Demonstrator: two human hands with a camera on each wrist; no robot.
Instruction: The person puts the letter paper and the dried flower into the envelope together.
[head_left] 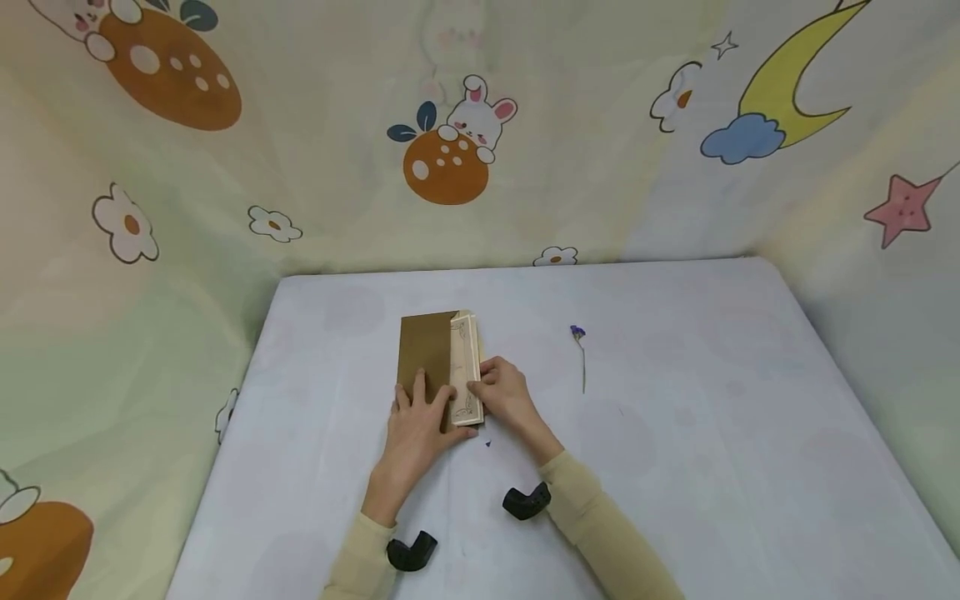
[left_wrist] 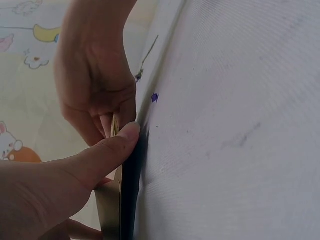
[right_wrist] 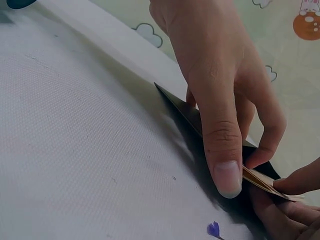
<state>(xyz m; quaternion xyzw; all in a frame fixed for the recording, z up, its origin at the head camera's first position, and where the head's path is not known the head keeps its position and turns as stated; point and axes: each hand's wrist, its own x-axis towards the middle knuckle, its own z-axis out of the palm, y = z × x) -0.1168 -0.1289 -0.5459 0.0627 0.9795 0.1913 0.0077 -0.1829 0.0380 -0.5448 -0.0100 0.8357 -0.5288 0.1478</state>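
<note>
My left hand lies flat on the brown cover, pinning the booklet mid-table; my right hand pinches its cream page edges (to lift them, I judge). Dried flower well apart.

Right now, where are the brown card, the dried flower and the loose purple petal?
brown card (head_left: pixel 424 350): head view, on its bare upper face.
dried flower (head_left: pixel 577 332): head view, on its purple bloom.
loose purple petal (right_wrist: pixel 214 229): right wrist view, on the petal's middle.
</note>
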